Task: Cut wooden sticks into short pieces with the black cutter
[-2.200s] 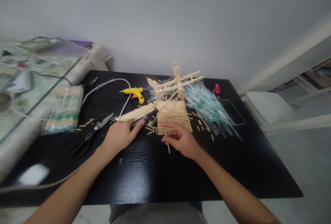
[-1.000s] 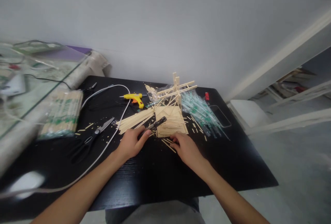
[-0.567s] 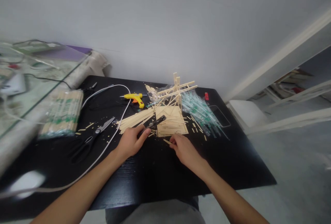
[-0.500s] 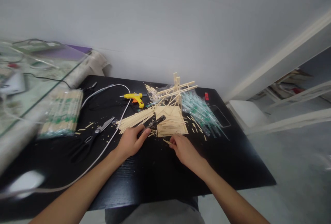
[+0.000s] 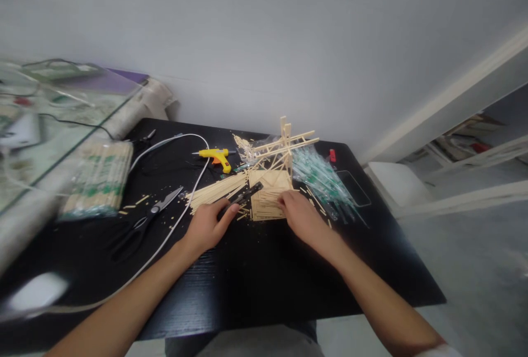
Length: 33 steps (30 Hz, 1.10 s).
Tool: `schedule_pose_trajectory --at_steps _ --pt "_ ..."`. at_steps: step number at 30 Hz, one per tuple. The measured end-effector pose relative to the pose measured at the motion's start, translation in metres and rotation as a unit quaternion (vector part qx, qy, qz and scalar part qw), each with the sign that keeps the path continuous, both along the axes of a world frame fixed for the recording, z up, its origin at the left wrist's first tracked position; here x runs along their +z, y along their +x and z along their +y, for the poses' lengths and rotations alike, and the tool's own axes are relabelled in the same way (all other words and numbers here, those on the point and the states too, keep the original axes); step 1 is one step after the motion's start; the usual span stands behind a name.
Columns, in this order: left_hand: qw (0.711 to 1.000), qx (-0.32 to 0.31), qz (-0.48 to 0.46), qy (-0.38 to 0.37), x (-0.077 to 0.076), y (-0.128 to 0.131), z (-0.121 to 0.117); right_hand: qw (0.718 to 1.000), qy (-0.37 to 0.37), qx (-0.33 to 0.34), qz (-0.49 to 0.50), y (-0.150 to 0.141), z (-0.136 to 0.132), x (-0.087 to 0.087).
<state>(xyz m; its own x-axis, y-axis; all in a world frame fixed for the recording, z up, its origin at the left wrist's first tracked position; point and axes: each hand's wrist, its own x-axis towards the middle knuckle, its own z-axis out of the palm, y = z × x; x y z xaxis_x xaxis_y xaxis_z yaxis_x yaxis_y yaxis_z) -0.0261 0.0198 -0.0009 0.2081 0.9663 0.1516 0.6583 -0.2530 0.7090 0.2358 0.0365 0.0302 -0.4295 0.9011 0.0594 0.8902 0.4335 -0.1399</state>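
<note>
Right hand [image 5: 297, 211] shifted up from the near edge onto the stick pile [image 5: 270, 203]; its grip closed, contents hidden. Left hand [image 5: 209, 224] grips a dark tool [image 5: 246, 194], tip over pile's left side. Pile lies on tabletop [image 5: 256, 274], before stick frame [image 5: 285, 145].

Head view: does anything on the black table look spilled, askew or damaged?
Short stick pieces are strewn across the black table by the scissors and beside the stick stack, looking spilled. No damage is evident.
</note>
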Motion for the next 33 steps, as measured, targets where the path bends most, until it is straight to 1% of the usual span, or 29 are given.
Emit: schedule_pose_trajectory --at_steps 2,5,7,10,13,16,21,23,27,30,33 --pt "1.000 0.023 0.015 -0.004 0.001 0.000 0.002 1.000 0.011 0.007 -0.016 0.000 0.012 0.004" --pt "0.993 0.094 0.071 -0.022 0.001 -0.002 0.007 1.000 -0.004 0.005 -0.030 -0.001 0.022 0.003" --pt "0.982 0.137 0.127 -0.036 0.001 -0.005 0.012 1.000 -0.008 -0.006 -0.030 -0.002 0.024 -0.001" --pt "0.965 0.161 0.198 -0.051 0.000 -0.010 0.017 1.000 0.020 -0.020 -0.003 -0.002 0.022 -0.005" --pt "0.956 0.161 0.237 -0.064 -0.001 -0.013 0.019 0.997 0.048 -0.014 0.062 0.001 0.014 -0.007" --pt "0.953 0.148 0.255 -0.072 -0.001 -0.014 0.018 0.989 0.056 -0.011 0.136 0.005 0.003 -0.010" --pt "0.948 0.122 0.281 -0.084 -0.003 -0.013 0.018 0.965 0.021 -0.039 0.257 0.004 -0.024 -0.013" --pt "0.946 0.118 0.288 -0.086 -0.003 -0.013 0.018 0.955 0.004 -0.039 0.294 0.001 -0.036 -0.013" --pt "0.945 0.119 0.292 -0.090 -0.003 -0.013 0.019 0.944 -0.021 -0.002 0.328 -0.008 -0.050 -0.016" --pt "0.945 0.128 0.288 -0.083 -0.005 -0.014 0.019 0.939 -0.012 0.028 0.344 -0.014 -0.050 -0.021" --pt "0.947 0.127 0.286 -0.075 -0.007 -0.014 0.018 0.935 0.001 0.043 0.353 -0.018 -0.048 -0.025"
